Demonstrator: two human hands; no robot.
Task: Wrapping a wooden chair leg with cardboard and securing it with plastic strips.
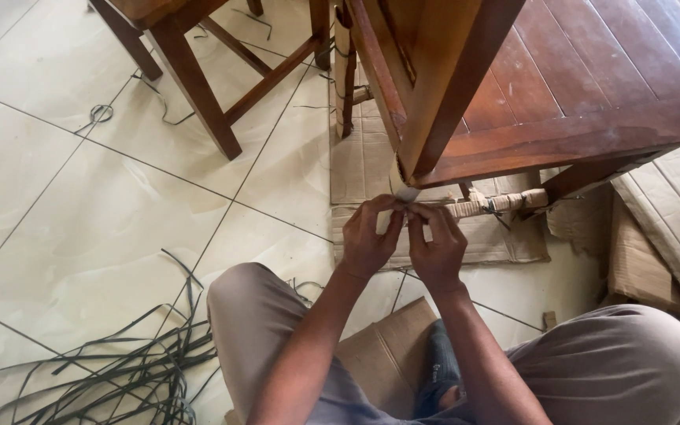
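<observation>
Nearest to me are my knees in grey trousers [639, 354], spread wide, with a flat piece of cardboard [387, 350] on the floor between them. My forearms reach forward from there. My left hand [367, 236] and right hand [437, 244] meet just under the foot of a wooden table leg [442, 86], fingertips pinched together on a thin strip [405, 206] at the paper-wrapped end of that leg. Both hands are clamped on the strip, thumbs nearly touching. To the right of my hands, a low rail [497, 206] is bound with tan wrapping and a dark tie. Flattened cardboard sheets [364, 157] lie under the table. A chair [198, 63] stands further off on the pale tiles, and a tangle of dark strips [120, 370] lies by my left knee.
</observation>
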